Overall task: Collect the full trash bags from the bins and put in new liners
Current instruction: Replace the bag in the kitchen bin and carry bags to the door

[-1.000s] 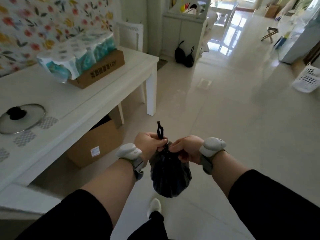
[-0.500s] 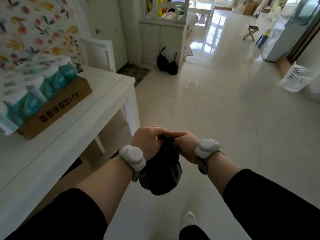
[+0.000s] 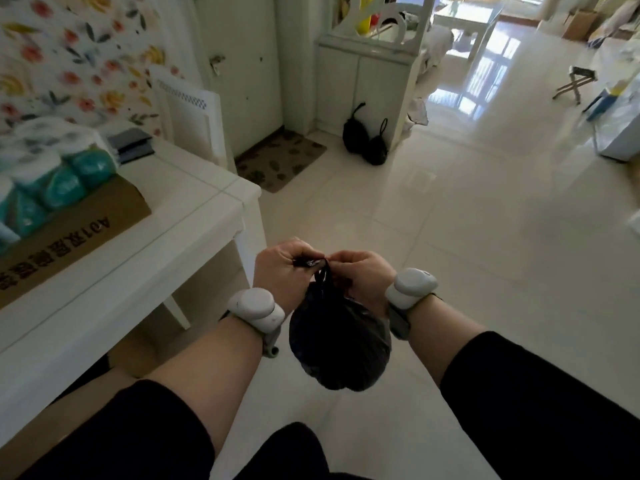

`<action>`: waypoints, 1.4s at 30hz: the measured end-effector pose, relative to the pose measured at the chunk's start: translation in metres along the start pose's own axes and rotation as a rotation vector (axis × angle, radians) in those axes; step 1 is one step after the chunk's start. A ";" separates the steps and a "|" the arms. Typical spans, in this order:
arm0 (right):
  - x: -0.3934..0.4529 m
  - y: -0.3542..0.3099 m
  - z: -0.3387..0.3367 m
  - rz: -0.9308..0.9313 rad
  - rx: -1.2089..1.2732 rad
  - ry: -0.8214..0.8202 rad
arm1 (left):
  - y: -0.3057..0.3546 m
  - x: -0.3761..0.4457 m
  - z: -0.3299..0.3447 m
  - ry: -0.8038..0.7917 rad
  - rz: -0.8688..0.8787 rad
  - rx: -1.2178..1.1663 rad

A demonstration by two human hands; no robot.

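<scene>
A small full black trash bag (image 3: 341, 344) hangs in the air in front of me, above the tiled floor. My left hand (image 3: 282, 271) pinches the bag's twisted handles at the top from the left. My right hand (image 3: 362, 275) pinches the same handles from the right, fingers curled. Both hands meet over the bag's neck. Two other tied black trash bags (image 3: 365, 138) stand on the floor against a white cabinet (image 3: 360, 84) further ahead.
A white table (image 3: 194, 202) is close on my left, bearing a cardboard box (image 3: 79, 223) with wrapped paper rolls. A brown doormat (image 3: 280, 159) lies before a door. A folding stool (image 3: 576, 83) stands at the far right. Glossy floor tiles stretch ahead.
I have walked forward past the table towards the cabinet with the two bags. My hands stay together at the bag's top, and the handles now lie pinched between them.
</scene>
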State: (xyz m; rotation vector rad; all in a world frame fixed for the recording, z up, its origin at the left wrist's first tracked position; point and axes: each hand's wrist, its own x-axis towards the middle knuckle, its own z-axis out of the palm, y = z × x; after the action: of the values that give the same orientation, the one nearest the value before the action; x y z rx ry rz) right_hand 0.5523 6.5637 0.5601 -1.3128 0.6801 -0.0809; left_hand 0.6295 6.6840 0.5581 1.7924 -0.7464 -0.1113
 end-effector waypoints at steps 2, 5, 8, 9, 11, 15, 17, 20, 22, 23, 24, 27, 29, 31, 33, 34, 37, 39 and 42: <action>0.028 -0.016 -0.015 -0.001 -0.046 0.018 | -0.003 0.031 0.016 -0.031 0.007 -0.027; 0.078 -0.037 -0.039 0.012 -0.066 0.054 | -0.015 0.086 0.043 -0.086 -0.023 -0.099; 0.136 -0.062 -0.065 0.038 -0.014 0.058 | -0.029 0.154 0.067 -0.146 -0.027 -0.139; 0.139 -0.065 -0.068 0.049 -0.019 0.051 | -0.029 0.162 0.069 -0.162 -0.031 -0.131; 0.171 -0.083 -0.078 0.048 -0.009 0.046 | -0.033 0.204 0.078 -0.188 -0.032 -0.120; 0.248 -0.127 -0.098 0.003 0.011 0.071 | -0.031 0.289 0.094 -0.197 0.005 -0.096; 0.274 -0.141 -0.108 -0.014 -0.030 0.107 | -0.026 0.320 0.096 -0.163 -0.012 -0.106; 0.331 -0.155 -0.139 0.014 -0.094 0.182 | -0.028 0.385 0.110 -0.081 -0.117 -0.189; 0.351 -0.163 -0.148 0.007 -0.121 0.177 | -0.027 0.412 0.115 -0.061 -0.127 -0.229; 0.375 -0.170 -0.156 -0.003 -0.123 0.161 | -0.029 0.434 0.125 -0.043 -0.131 -0.235; 0.397 -0.178 -0.161 -0.011 -0.138 0.150 | -0.030 0.452 0.135 -0.014 -0.158 -0.242; 0.457 -0.207 -0.181 -0.032 -0.126 0.142 | -0.040 0.504 0.162 0.071 -0.242 -0.253; 0.488 -0.224 -0.196 -0.057 -0.116 0.137 | -0.046 0.534 0.177 0.130 -0.284 -0.235; 0.525 -0.247 -0.216 -0.117 -0.137 0.137 | -0.055 0.569 0.198 0.175 -0.294 -0.173; 0.548 -0.266 -0.226 -0.190 -0.171 0.117 | -0.059 0.592 0.211 0.144 -0.330 -0.129; 0.564 -0.283 -0.231 -0.223 -0.171 0.096 | -0.064 0.611 0.219 0.126 -0.348 -0.127; 0.619 -0.319 -0.245 -0.254 -0.180 0.011 | -0.090 0.666 0.244 0.117 -0.416 -0.104; 0.634 -0.332 -0.247 -0.276 -0.171 -0.027 | -0.101 0.682 0.253 0.062 -0.437 -0.081; 0.686 -0.352 -0.254 -0.265 -0.225 -0.081 | -0.128 0.729 0.273 0.000 -0.514 -0.104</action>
State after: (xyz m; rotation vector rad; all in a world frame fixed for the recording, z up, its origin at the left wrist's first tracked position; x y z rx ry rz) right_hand 1.0882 5.9542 0.5719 -1.6094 0.4523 -0.1683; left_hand 1.1466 6.0886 0.5537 1.8468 -0.2595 -0.4813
